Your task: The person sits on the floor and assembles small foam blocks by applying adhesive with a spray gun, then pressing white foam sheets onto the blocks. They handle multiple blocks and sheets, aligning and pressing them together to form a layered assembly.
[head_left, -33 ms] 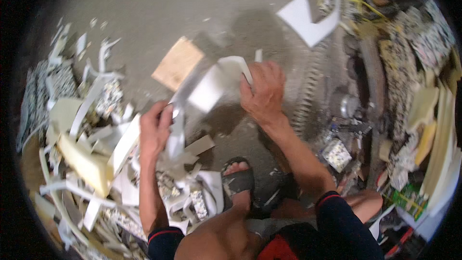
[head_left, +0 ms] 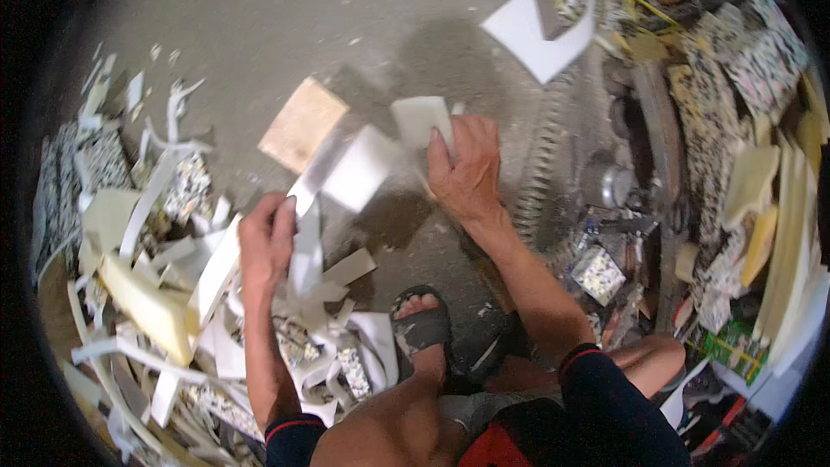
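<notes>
My left hand (head_left: 268, 238) is closed on the near end of a narrow pale grey strip (head_left: 324, 158). The strip is blurred, and I cannot tell whether it is foam or a blade. My right hand (head_left: 467, 164) pinches a small off-white foam piece (head_left: 419, 119) between thumb and fingers. Between the hands is a blurred white foam piece (head_left: 356, 169), close to the strip; whether they touch is unclear. Beyond the left hand, a flat tan square (head_left: 303, 125) lies on the concrete floor.
White and speckled foam offcuts pile up at left, with a thick yellowish foam block (head_left: 147, 307) among them. A curved white foam sheet (head_left: 540, 43) lies at the far right. Speckled foam (head_left: 713, 138) and stacked pale foam sheets (head_left: 782, 242) line the right side. My sandalled foot (head_left: 424, 320) stands between.
The foam piece in my right hand has turned to show a flatter face. Both hands have shifted slightly left in view, along with the whole scene.
</notes>
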A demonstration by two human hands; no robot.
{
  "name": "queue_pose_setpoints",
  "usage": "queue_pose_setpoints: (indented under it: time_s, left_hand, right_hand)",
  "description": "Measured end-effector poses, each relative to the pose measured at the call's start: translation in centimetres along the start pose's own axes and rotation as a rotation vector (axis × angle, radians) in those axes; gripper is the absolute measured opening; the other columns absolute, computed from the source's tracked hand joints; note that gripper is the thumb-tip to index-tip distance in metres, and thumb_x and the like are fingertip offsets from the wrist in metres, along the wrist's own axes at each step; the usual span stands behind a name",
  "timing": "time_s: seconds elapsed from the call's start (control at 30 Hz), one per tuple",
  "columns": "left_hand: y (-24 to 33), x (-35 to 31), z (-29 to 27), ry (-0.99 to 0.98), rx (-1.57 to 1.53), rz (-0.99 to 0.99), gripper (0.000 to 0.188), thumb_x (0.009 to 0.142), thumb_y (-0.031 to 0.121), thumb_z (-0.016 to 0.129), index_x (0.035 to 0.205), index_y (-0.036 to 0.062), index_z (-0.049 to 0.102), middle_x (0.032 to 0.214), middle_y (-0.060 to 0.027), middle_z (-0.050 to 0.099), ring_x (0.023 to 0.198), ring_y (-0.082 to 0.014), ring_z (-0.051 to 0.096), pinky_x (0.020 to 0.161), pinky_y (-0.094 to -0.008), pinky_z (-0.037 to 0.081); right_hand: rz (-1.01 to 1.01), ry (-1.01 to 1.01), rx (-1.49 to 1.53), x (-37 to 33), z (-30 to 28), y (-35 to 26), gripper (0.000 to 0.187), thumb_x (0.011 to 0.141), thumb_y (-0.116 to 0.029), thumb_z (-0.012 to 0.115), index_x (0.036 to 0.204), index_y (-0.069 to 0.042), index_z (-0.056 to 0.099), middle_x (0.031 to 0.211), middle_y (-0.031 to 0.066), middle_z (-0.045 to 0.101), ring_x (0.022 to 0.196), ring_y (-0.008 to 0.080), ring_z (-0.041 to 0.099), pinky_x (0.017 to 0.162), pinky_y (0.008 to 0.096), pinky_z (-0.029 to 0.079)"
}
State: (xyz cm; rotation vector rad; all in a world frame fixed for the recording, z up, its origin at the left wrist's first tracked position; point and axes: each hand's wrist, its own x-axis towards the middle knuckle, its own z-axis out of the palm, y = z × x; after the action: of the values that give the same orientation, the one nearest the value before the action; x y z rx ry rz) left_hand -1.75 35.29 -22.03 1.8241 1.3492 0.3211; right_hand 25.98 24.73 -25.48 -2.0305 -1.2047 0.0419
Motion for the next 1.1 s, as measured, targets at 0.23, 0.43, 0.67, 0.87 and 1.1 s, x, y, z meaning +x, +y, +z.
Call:
queue_pose_setpoints:
  time_s: [0.23, 0.43, 0.67, 0.87, 1.1]
  left_hand:
    - [-2.6, 3.4, -3.8, 0.309, -0.09, -0.088, 0.027, 0.101, 0.028, 0.064, 0.095, 0.001, 0.062, 0.069, -0.0006, 0.056, 0.061, -0.0109, 0.048, 0.057, -0.0268, 0.042]
    - [-0.9, 1.8, -1.1, 0.147, -0.218, 0.016, 0.029, 0.088, 0.022, 0.078, 0.103, 0.0045, 0.059, 0.08, 0.0011, 0.057, 0.067, -0.0099, 0.049, 0.057, -0.0271, 0.04]
    - [4.0, 1.0, 4.6, -0.08, -0.541, -0.286, 0.038, 0.086, 0.014, 0.077, 0.116, 0.0041, 0.056, 0.098, -0.0048, 0.069, 0.07, -0.0098, 0.061, 0.058, -0.0265, 0.048]
    - [5.5, 1.5, 5.8, -0.202, -0.737, -0.241, 0.042, 0.085, 0.009, 0.077, 0.12, 0.0038, 0.055, 0.109, -0.0083, 0.072, 0.066, -0.01, 0.061, 0.055, -0.0248, 0.048]
    - [5.6, 1.4, 5.9, -0.212, -0.527, -0.248, 0.035, 0.084, 0.005, 0.075, 0.114, 0.0019, 0.056, 0.084, -0.0032, 0.062, 0.064, -0.0069, 0.054, 0.052, -0.0235, 0.043]
  right_hand:
    - [0.353, -0.638, 0.498, -12.0, -0.2, 0.6, 0.027, 0.086, -0.016, 0.072, 0.104, 0.004, 0.068, 0.103, 0.0164, 0.07, 0.088, 0.0251, 0.069, 0.073, 0.04, 0.055]
    - [0.434, -0.827, 0.278, -18.7, 3.2, 1.0, 0.029, 0.079, -0.008, 0.077, 0.104, 0.004, 0.067, 0.115, 0.0195, 0.067, 0.093, 0.0283, 0.07, 0.08, 0.0393, 0.058]
    - [0.775, -0.251, 1.035, -7.3, 2.7, 1.5, 0.018, 0.091, -0.002, 0.068, 0.108, 0.0, 0.064, 0.097, 0.0067, 0.067, 0.075, 0.012, 0.066, 0.062, 0.0252, 0.056]
    - [0.809, -0.395, 1.407, -5.3, 1.6, -0.6, 0.024, 0.097, -0.006, 0.064, 0.119, 0.003, 0.061, 0.095, 0.0085, 0.068, 0.078, 0.0126, 0.067, 0.058, 0.0234, 0.057]
    - [0.669, -0.686, 1.225, -7.3, 1.4, -2.7, 0.034, 0.1, -0.011, 0.057, 0.131, 0.0, 0.063, 0.113, 0.0106, 0.07, 0.087, 0.0142, 0.069, 0.066, 0.0283, 0.057]
